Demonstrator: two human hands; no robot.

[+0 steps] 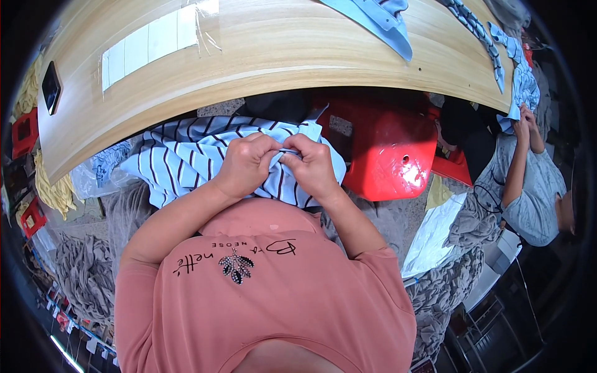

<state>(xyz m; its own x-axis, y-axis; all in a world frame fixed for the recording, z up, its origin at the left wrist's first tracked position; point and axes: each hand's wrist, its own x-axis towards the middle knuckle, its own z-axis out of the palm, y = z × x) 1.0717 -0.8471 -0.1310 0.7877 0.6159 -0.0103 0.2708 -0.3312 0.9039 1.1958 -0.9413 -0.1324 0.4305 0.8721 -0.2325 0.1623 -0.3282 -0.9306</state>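
A light blue garment with dark stripes (pixel 186 155) lies bunched across my lap, partly under the table's near edge. My left hand (pixel 247 160) pinches a small fold of it between thumb and fingers. Right beside it, my right hand (pixel 309 163) grips the same fold, the two thumbs almost meeting. Exactly which part of the garment sits between my fingertips is too small to make out. A plain light blue edge of the cloth shows just above my right hand.
Ahead curves a wooden table (pixel 280 56) with a phone (pixel 51 87), a taped white sheet (pixel 149 46) and blue garment pieces (pixel 379 25). A red stool (pixel 392 149) stands right. Grey cloth heaps (pixel 87 273) lie around. At far right, another person (pixel 528 180) handles blue striped cloth.
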